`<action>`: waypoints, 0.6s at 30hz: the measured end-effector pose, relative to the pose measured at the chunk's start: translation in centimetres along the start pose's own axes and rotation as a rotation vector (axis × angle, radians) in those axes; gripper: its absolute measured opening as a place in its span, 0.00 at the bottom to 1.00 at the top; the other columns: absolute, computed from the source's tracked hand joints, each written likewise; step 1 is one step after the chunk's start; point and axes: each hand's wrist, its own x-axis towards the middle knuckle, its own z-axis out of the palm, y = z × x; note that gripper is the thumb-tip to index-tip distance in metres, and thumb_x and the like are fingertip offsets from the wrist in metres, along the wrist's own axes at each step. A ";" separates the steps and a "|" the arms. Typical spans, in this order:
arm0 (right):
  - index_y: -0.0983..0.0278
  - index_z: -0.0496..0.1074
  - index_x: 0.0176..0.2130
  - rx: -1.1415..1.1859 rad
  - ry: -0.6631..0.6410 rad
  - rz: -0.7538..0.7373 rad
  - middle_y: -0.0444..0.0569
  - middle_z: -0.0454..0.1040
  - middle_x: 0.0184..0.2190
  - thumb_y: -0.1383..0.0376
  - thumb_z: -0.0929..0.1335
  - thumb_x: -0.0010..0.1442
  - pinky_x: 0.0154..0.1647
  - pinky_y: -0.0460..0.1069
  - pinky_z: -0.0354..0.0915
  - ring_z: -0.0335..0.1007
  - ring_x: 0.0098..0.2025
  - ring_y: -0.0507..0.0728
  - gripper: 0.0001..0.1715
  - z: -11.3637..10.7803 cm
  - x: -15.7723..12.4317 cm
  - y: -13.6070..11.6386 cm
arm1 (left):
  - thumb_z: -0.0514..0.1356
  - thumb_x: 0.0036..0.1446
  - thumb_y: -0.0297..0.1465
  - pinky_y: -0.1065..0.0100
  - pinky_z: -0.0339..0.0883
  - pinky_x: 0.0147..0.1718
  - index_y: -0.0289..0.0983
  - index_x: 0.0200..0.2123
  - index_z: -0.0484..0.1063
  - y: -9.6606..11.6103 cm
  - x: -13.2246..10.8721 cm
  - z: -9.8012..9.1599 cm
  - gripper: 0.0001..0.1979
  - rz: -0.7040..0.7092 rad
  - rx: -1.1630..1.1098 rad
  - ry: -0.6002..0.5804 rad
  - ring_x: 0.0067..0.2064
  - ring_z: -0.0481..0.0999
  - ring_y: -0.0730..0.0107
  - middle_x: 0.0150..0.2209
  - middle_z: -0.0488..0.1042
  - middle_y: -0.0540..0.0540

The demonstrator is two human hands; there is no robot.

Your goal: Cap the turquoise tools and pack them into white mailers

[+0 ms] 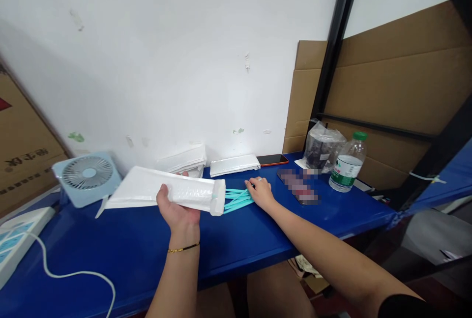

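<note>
A brown cardboard box (22, 160) with printed characters leans at the far left. Below it a flat white device (18, 239) lies on the glossy blue surface (239, 244), and a thin white cable (73, 274) curls away from it. Next comes a small square fan (88, 175), pale blue with a round ribbed grille, standing tilted back near the wall.

The left hand (177, 207) is raised just over the surface, palm up, with a thin bracelet (183, 248) at the wrist. Its fingers are wrapped around a long, flat white mailer (147, 191). The mailer is smooth at its left end and bubble-textured at its right end, where the flap is folded. Behind it, two stacks (234, 164) of similar white mailers lie against the wall.

Slim teal strips (238, 199) fan out on the surface from under the mailer's right end. The right hand (260, 192) lies on their far ends, fingers bent down onto them; I cannot tell whether they pinch the strips or only press.

Further right a dark phone (272, 159) with an orange edge lies flat. Beyond it stand a crinkled clear bag (323, 148) with dark contents and a clear ridged bottle (348, 163) with a green cap. Plain cardboard (398, 87) sheets stand behind a black metal frame (332, 62).
</note>
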 end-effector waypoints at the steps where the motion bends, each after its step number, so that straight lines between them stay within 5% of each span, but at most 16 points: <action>1: 0.61 0.72 0.27 -0.066 -0.015 -0.013 0.51 0.71 0.37 0.52 0.62 0.57 0.47 0.54 0.52 0.58 0.46 0.61 0.19 0.1 -0.1 -0.1 | 0.54 0.49 0.40 0.57 0.67 0.49 0.41 0.37 0.69 -0.1 0.3 -0.2 0.14 -0.041 -0.013 -0.003 0.51 0.70 0.59 0.38 0.74 0.49; 5: 0.55 0.75 0.39 -0.232 -0.083 -0.044 0.53 0.65 0.51 0.48 0.58 0.59 0.49 0.60 0.48 0.53 0.53 0.64 0.22 0.0 -0.3 -0.3 | 0.53 0.48 0.38 0.55 0.66 0.48 0.38 0.37 0.69 -0.4 0.7 -0.6 0.14 -0.187 -0.092 0.022 0.49 0.71 0.57 0.36 0.75 0.47; 11: 0.49 0.67 0.52 -0.212 -0.121 -0.081 0.54 0.68 0.48 0.44 0.61 0.55 0.52 0.65 0.41 0.51 0.55 0.69 0.28 -1.2 -0.7 -0.3 | 0.53 0.48 0.36 0.54 0.65 0.48 0.39 0.39 0.68 -0.6 0.4 -0.7 0.14 -0.206 -0.196 0.058 0.48 0.72 0.58 0.36 0.75 0.47; 15: 0.52 0.70 0.49 -0.235 -0.008 -0.171 0.54 0.66 0.48 0.47 0.64 0.55 0.54 0.65 0.38 0.50 0.55 0.68 0.25 -3.2 -1.7 -2.3 | 0.54 0.49 0.37 0.56 0.65 0.49 0.39 0.40 0.68 -1.2 0.4 -0.8 0.15 -0.182 -0.185 0.015 0.49 0.72 0.59 0.37 0.75 0.48; 18: 0.55 0.73 0.41 -0.091 0.014 -0.339 0.51 0.65 0.44 0.53 0.64 0.57 0.52 0.57 0.47 0.56 0.50 0.61 0.15 -4.2 -2.9 -5.3 | 0.54 0.49 0.40 0.59 0.66 0.49 0.39 0.40 0.69 -2.0 0.1 -0.7 0.16 -0.148 -0.128 -0.014 0.50 0.71 0.60 0.38 0.75 0.48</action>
